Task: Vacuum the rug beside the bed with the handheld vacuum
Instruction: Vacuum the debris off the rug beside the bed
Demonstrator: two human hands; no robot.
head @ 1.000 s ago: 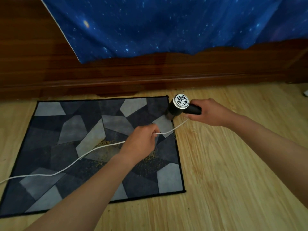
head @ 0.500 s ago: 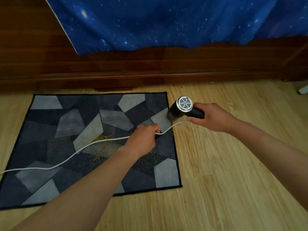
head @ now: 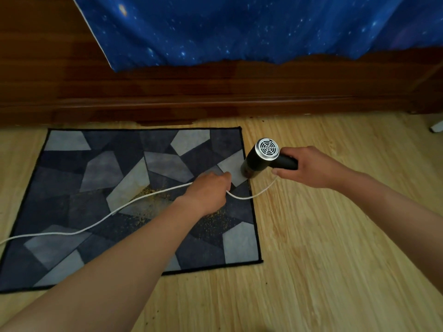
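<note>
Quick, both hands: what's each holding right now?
Left hand: grips the white cord over the rug.
Right hand: grips the handheld vacuum by its handle.

The one head-worn view looks forward and steeply down on the patchwork rug from above and a little right of its near edge, so the rug fills the left and middle of the picture. Beyond the rug's far edge it takes in the dark wooden bed frame and the star-printed blue sheet, and right of the rug the light wood floor. It sits close: both forearms enter from the bottom, the left hand over the rug's right part, the right hand just right of it.
</note>
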